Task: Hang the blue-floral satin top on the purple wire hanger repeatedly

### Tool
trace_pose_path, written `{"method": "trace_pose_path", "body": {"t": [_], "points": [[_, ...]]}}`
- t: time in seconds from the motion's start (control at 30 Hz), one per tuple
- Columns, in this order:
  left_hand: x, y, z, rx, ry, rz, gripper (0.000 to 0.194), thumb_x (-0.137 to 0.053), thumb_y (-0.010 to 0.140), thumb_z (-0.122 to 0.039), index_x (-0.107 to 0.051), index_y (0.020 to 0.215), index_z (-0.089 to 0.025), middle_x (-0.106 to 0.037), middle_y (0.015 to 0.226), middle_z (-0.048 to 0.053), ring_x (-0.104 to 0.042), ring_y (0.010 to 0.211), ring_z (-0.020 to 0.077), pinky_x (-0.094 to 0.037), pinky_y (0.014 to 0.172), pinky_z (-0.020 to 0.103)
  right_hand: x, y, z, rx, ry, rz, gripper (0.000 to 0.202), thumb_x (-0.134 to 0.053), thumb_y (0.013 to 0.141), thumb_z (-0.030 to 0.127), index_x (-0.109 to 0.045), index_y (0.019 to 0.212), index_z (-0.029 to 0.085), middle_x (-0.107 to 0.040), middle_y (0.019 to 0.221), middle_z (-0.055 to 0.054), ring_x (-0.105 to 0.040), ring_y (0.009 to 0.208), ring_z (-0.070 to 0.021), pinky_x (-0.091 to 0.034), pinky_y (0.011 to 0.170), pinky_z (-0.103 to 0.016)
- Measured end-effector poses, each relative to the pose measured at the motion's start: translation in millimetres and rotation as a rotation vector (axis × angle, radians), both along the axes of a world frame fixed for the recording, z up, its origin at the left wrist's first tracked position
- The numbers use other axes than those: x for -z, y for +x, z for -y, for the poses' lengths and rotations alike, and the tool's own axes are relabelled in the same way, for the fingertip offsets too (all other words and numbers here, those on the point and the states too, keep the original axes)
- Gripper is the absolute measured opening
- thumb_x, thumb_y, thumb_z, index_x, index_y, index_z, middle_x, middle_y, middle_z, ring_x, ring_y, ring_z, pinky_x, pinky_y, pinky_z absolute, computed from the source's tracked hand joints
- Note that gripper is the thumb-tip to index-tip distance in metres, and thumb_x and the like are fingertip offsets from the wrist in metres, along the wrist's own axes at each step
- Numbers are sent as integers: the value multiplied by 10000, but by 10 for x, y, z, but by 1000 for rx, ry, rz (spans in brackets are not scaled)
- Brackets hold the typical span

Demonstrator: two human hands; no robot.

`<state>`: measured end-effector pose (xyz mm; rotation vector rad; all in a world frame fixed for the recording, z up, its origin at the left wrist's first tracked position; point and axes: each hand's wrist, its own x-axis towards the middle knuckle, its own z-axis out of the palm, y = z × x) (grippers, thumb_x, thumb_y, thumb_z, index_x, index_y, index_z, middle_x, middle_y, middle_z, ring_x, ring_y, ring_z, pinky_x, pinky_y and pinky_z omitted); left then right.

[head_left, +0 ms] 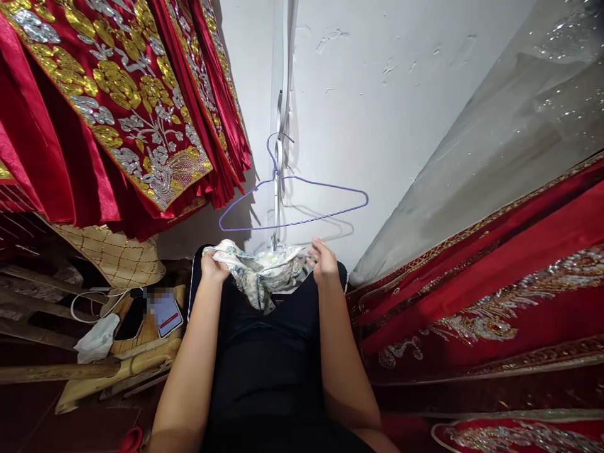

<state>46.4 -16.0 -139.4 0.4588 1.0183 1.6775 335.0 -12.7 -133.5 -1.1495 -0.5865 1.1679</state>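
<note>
My left hand (214, 267) has thumb and fingers closed on the left end of the patterned cloth (264, 272); my right hand (324, 261) is spread wide beside its right end, and I can't tell whether a fingertip touches it. The cloth sits bunched between the two, over the dark clothing (297, 314) of the lap, its middle sagging in folds. To handle it well, I'd grip the left end firmly but lightly, take the right edge with fingertips only, then draw both ends apart evenly so nothing twists. Just beyond, a purple hanger (302, 222) hangs before the white wall (377, 126); I'd mind my knuckles there. Red garments (136, 107) crowd both sides, so elbows in.
</note>
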Motion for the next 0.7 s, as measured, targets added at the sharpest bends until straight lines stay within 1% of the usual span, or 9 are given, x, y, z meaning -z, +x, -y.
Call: {"method": "trace_pose_path", "body": {"t": [0.07,0.17,0.23,0.27,0.37,0.47,0.53,0.63,0.7], "points": [[-47,75,92,-13,-40,45,192,-554,619,-213,-567,808,-185,-646,767,84,-661,802,245,-546,745,361,-96,-91,65,-108,42,231,232,-710,769,399,-707,874,192,-710,930,-81,-619,692,-143,-512,538,-227],[-254,369,251,-31,-3,73,249,-552,632,-172,-600,877,-177,-679,858,77,-674,838,209,-545,780,326,-232,-314,179,-577,-35,385,449,-662,814,576,-732,762,136,-733,835,-134,-614,604,-155,-491,504,-249],[-425,638,414,-9,99,2,225,-568,660,-164,-609,881,-173,-670,861,54,-662,789,173,-530,739,282,-305,-493,259,-785,-74,341,588,-579,840,692,-736,764,130,-740,811,-144,-652,640,-185,-525,549,-274],[-509,773,517,13,157,-74,201,-575,668,-162,-613,865,-173,-648,815,33,-637,724,151,-509,681,255,-338,-569,299,-814,-66,278,620,-543,848,724,-733,779,138,-739,804,-134,-666,668,-195,-540,580,-283],[-743,1087,867,254,321,-444,191,-568,706,-131,-640,874,-188,-632,775,5,-602,654,135,-464,597,232,-433,-670,421,-741,-10,32,548,-567,844,710,-687,779,179,-694,722,-70,-659,680,-189,-548,624,-291],[-977,1182,1135,482,524,-840,242,-605,771,-131,-687,984,-213,-693,933,36,-656,831,177,-512,710,268,-530,-577,522,-594,79,-114,275,-704,807,492,-664,817,219,-640,671,-16,-636,676,-184,-539,640,-300],[-1120,1128,1174,549,662,-969,268,-649,813,-171,-697,1071,-225,-705,1062,60,-659,974,206,-522,817,295,-602,-492,548,-543,149,-148,167,-724,750,316,-669,883,229,-650,701,-4,-633,699,-190,-533,660,-309],[-1230,969,979,390,683,-931,207,-623,911,-314,-690,1076,-210,-704,1093,74,-651,1016,211,-516,844,294,-724,-437,535,-672,202,-162,375,-687,645,167,-670,1016,219,-709,840,-15,-656,758,-203,-523,694,-311],[-1193,874,743,241,619,-894,288,-530,975,-433,-680,1061,-203,-703,1075,72,-642,1011,203,-503,860,291,-809,-441,541,-811,233,-138,481,-665,619,143,-664,1094,217,-726,914,-20,-668,784,-206,-518,720,-307]]}}
